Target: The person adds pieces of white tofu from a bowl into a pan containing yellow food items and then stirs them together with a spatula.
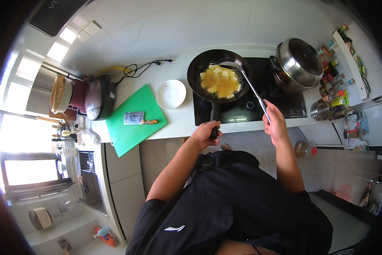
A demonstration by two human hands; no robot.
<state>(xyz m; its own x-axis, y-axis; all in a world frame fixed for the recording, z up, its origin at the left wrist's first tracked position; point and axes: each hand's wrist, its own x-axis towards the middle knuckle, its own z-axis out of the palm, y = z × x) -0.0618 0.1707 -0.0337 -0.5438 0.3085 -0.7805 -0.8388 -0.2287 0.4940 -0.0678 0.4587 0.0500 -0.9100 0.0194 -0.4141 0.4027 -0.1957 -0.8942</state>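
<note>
My left hand [207, 135] grips the black handle [215, 111] of a dark wok [197, 67] that sits on the left side of a black stovetop [232, 114]. Pale yellow pieces, perhaps tofu [221, 81], lie in bubbling oil inside it. In my right hand [275, 123] is a metal spatula [255, 91], held by its long shaft. The spatula's blade reaches into the wok at the upper right of the pieces and rests near the inner wall. Part of the stovetop is hidden beneath the wok.
A white bowl [171, 94] stands left of the wok. Beside it a cleaver [135, 118] lies on a green cutting board [140, 105] that overhangs the counter edge. A lidded steel pot [299, 63] occupies the right burner, with bottles [332, 83] beyond. A rice cooker [100, 97] is at left.
</note>
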